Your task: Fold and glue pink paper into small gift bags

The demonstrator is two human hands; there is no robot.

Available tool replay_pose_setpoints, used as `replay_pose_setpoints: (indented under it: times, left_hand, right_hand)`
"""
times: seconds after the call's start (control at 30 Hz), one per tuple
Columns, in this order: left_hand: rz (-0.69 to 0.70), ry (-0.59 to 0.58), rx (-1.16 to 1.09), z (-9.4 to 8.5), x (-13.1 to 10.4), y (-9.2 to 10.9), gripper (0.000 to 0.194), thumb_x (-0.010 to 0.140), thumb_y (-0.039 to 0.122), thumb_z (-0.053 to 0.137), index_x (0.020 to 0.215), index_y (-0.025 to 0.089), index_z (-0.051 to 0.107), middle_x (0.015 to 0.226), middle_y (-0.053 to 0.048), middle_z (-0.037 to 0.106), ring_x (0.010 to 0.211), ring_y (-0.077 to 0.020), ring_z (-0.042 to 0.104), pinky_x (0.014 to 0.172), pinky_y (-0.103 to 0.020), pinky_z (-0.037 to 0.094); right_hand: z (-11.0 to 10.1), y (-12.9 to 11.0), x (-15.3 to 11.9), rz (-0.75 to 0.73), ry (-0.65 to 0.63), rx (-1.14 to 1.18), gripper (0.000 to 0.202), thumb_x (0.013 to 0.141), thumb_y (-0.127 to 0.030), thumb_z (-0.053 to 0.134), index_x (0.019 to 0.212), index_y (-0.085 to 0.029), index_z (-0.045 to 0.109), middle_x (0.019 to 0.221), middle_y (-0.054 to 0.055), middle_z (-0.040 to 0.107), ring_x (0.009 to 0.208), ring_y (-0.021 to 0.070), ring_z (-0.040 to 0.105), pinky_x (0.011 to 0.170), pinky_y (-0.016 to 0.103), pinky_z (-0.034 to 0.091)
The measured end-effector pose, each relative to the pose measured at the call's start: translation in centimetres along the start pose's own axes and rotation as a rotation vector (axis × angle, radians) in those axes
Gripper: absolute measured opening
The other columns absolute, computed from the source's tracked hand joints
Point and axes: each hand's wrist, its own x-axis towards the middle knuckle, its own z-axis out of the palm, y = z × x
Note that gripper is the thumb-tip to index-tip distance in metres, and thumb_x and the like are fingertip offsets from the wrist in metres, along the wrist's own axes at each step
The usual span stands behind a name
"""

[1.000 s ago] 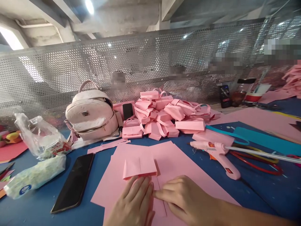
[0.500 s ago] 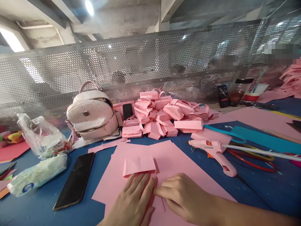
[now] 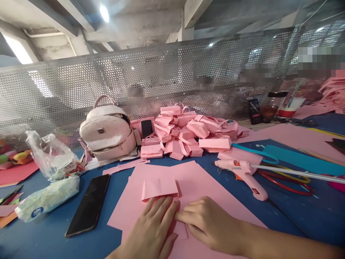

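Observation:
A folded pink paper piece point(image 3: 159, 187) lies on larger pink sheets point(image 3: 185, 172), its far end a raised flap with a crease down the middle. My left hand point(image 3: 152, 225) lies flat over its near part, fingers stretched forward and fingertips at the flap's lower edge. To the right, my right hand point(image 3: 206, 221) has curled fingers pressed together, with the index finger and thumb side at the paper's right edge, beside my left fingers. The underside of both hands and the paper beneath my left palm are hidden.
Behind the sheets is a heap of small pink paper bags point(image 3: 198, 129). A pale backpack point(image 3: 107, 133), plastic bag point(image 3: 51, 154), tissue pack point(image 3: 50, 198) and phone point(image 3: 88, 205) are left. A pink glue gun point(image 3: 245, 174) with its cord and a teal strip point(image 3: 304, 160) lie right.
The view has shifted slightly. Both hands stay at the folded paper in nearly the same pose, with only a very small move of the fingers along it.

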Motion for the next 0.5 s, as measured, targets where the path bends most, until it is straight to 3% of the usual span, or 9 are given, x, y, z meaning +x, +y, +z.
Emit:
replay_pose_setpoints:
  times: [0.5]
  left_hand:
    - [0.005,0.091,0.015,0.59,-0.29,-0.02,0.062,0.099,0.031,0.048,0.154,0.009,0.031,0.149,-0.018,0.052,0.134,-0.0327,0.052,0.108,-0.051,0.046]
  right_hand:
    - [-0.21,-0.16,0.16,-0.009,-0.009,-0.007,0.022,0.091,-0.014,0.045,0.096,-0.021,0.065,0.083,0.004,0.073,0.072,0.0195,0.067,0.061,0.03,0.036]
